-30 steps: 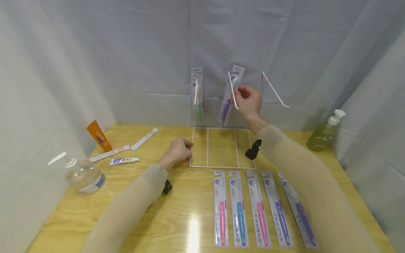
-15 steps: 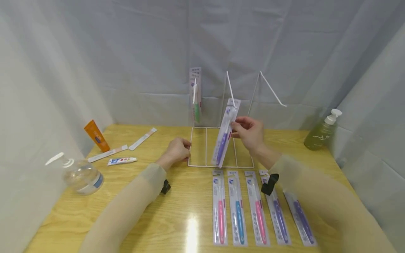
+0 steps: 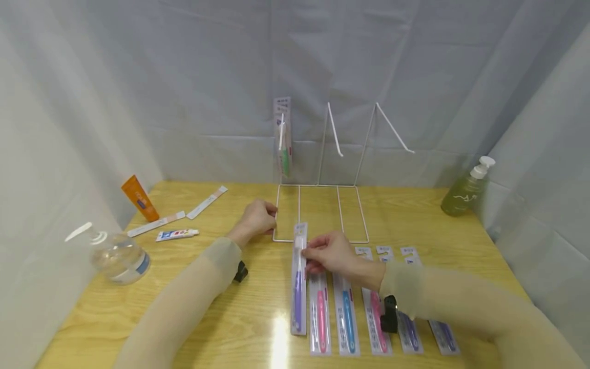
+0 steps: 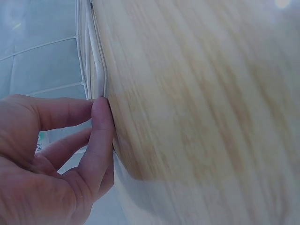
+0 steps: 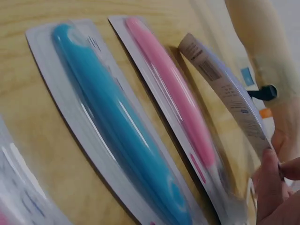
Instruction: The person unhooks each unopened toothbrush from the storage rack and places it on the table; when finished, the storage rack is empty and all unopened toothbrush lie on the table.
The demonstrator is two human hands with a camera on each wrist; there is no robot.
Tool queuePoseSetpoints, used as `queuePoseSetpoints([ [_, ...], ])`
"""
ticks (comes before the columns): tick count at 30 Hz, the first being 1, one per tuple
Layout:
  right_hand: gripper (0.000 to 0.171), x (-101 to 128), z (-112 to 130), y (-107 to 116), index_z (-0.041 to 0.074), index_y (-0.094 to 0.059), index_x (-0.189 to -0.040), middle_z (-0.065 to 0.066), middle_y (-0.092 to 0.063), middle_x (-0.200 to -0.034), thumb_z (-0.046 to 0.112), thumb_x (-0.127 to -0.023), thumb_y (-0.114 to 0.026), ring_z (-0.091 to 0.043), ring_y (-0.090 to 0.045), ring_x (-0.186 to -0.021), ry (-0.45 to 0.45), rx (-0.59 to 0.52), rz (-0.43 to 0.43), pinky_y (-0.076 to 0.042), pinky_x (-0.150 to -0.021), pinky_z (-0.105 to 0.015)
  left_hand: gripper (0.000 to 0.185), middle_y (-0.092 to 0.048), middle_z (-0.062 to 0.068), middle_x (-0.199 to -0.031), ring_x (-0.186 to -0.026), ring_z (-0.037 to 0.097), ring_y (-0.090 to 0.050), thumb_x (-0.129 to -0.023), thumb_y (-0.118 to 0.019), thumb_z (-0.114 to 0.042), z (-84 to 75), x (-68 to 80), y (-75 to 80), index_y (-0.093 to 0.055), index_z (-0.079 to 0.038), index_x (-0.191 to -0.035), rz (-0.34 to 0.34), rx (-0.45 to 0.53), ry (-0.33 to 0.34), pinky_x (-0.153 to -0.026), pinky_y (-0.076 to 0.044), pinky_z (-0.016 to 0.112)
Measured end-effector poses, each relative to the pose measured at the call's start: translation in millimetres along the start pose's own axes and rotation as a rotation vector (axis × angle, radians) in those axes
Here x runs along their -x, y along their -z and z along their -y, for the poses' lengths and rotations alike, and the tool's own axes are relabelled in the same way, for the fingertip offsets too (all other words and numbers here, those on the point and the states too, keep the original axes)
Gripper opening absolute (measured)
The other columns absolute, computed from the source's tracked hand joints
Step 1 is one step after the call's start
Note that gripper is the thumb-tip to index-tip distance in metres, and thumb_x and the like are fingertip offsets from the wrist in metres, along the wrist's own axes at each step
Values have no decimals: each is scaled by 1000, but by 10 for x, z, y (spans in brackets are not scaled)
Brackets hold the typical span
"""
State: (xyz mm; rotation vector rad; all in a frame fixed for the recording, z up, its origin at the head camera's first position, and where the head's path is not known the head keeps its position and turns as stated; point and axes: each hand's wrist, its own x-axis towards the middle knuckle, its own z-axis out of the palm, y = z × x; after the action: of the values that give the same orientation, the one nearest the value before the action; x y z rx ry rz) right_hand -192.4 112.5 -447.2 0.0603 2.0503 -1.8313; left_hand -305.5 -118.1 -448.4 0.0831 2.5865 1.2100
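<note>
Right hand (image 3: 329, 254) pinches the purple toothbrush pack (image 3: 298, 279) near its top end; the pack's long axis runs toward the person, just left of the pink pack (image 3: 320, 312) at the left end of the row on the counter (image 3: 258, 318). Left hand (image 3: 258, 218), beyond the purple pack, has its fingers (image 4: 101, 140) curled, pressing the wire rack (image 3: 318, 212) base edge. Past the rack one green pack (image 3: 284, 148) hangs; grey curtain behind.

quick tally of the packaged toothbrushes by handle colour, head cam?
Purple: 3, one in the right hand, the purple toothbrush pack, and two flat at the row's right end
Pink: 2
Blue: 1
Green: 1, hanging on the wire rack
Total: 7
</note>
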Motion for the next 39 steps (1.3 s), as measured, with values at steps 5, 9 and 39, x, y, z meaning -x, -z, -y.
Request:
queuePoseSetpoints([
  [5,24,63,-107,-111,-12,-75,-119,-20,-83,-86,-1,-98,-79,-10,-74,-57,-70,60,25,-67,-56,-23,62,-73,22,-126,-82,16,-70,-87,-60,10,13,-7,-10,-68,6,-148,-7,-9,-7,-67,-69,22],
  [9,25,86,-134,-151,-12,-75,-121,-22,-83,-88,-2,-98,-78,-11,-75,-57,-79,82,31,-67,-55,-23,61,-74,23,-127,-83,16,-70,-88,-59,10,21,-6,-7,-68,6,-148,-6,-8,-17,-68,-69,22],
  [39,35,-236,122,951,-9,-73,-130,-20,-85,-108,9,-100,-78,-14,-80,-78,26,264,-152,-72,-71,-30,54,-73,25,-136,-79,16,-70,-96,-59,5,-20,-52,58,-67,4,-149,21,27,22,-72,-70,26],
])
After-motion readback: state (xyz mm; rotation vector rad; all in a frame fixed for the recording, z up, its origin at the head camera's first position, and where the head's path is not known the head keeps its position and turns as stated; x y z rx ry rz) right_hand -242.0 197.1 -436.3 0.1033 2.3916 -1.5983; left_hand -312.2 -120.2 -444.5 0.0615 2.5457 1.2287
